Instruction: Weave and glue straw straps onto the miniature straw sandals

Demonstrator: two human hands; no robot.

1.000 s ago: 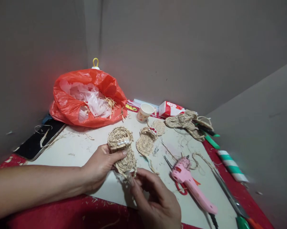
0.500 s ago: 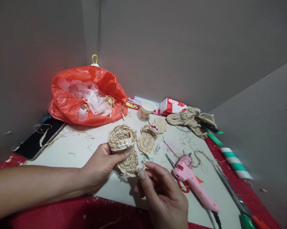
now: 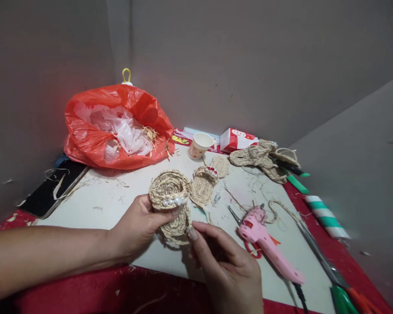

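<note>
My left hand [image 3: 139, 224] grips a small woven straw slipper [image 3: 168, 189] with white pearl beads across its strap, thumb on top just below the beads. At the slipper's lower right edge, my right hand [image 3: 227, 261] pinches a thin braided straw cord [image 3: 189, 218] between thumb and forefinger. Just beyond lies a second straw slipper [image 3: 203, 187], with red and white beads on its strap. Behind that is a flat oval straw sole [image 3: 220, 167]. A pink glue gun [image 3: 270, 250] rests to the right of my right hand.
A red plastic bag [image 3: 118, 124] with straw scraps stands back left, beside a phone [image 3: 54, 187]. At the back are a paper cup [image 3: 200, 146] and a red-white box [image 3: 237, 139]. More straw pieces [image 3: 260, 159], a green-striped roll [image 3: 327, 218] and green-handled scissors [image 3: 342, 301] lie right.
My right hand has brought the cord up against the slipper's right edge. My left hand keeps its grip on the slipper. The view has shifted slightly.
</note>
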